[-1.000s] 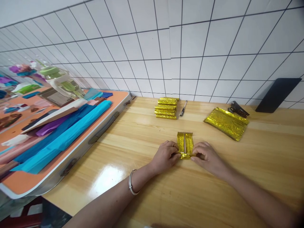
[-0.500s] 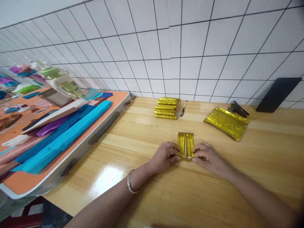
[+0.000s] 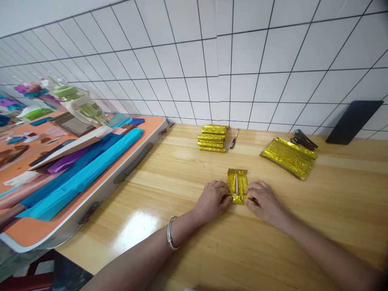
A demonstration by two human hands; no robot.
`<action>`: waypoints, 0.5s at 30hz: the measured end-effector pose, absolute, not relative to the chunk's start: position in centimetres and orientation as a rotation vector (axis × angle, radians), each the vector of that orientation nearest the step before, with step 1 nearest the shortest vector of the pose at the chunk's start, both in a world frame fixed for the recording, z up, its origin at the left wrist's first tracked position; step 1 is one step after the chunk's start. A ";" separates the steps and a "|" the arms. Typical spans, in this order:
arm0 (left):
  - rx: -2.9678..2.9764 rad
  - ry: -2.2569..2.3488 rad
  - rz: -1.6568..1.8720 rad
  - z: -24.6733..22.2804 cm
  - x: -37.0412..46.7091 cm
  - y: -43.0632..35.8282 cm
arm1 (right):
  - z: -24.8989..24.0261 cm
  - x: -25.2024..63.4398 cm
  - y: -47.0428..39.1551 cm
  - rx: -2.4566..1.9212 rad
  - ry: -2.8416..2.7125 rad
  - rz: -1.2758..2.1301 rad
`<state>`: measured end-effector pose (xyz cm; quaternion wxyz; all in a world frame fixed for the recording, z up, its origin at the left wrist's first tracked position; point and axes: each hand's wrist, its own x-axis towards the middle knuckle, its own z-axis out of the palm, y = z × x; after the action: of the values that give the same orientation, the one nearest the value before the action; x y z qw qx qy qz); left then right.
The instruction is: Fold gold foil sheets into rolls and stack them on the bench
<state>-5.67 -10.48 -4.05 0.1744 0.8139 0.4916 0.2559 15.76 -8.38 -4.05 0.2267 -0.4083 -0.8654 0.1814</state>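
Note:
A small gold foil sheet (image 3: 241, 184) lies on the wooden table, its sides folded inward with a narrow pale gap between them and its near edge folded over. My left hand (image 3: 213, 201) pinches the near left corner, a bracelet on its wrist. At the near right corner, the fingers of my right hand (image 3: 263, 202) are closed on the same foil. Behind the foil is a pile of folded gold strips (image 3: 212, 138), with a pen (image 3: 234, 138) beside it. A stack of flat gold sheets (image 3: 289, 157) lies to the right.
A black clip (image 3: 304, 140) sits behind the gold stack, and a dark flat object (image 3: 354, 122) leans on the tiled wall. At left, an orange-topped table (image 3: 71, 206) holds blue paper rolls (image 3: 91, 173) and a green-lidded bottle (image 3: 80, 103).
The near edge of the foil, raised before, now lies folded flat over the side folds. Both hands have stayed at its near corners, with only slight finger movement.

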 end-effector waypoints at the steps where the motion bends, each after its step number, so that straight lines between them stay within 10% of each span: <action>1: 2.307 1.389 0.726 -4.1 -5.7 -10.4 | -4.0 15.8 -8.4 -1.121 -2.391 0.494; 15: 2.629 0.881 0.560 -3.5 -8.7 -10.0 | -3.6 17.8 -8.1 -0.899 -2.502 0.617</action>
<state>-8.66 -10.00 -3.50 0.1558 0.9181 0.3076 0.1955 17.85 -8.10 -3.60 0.2046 -0.3225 -0.8973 0.2212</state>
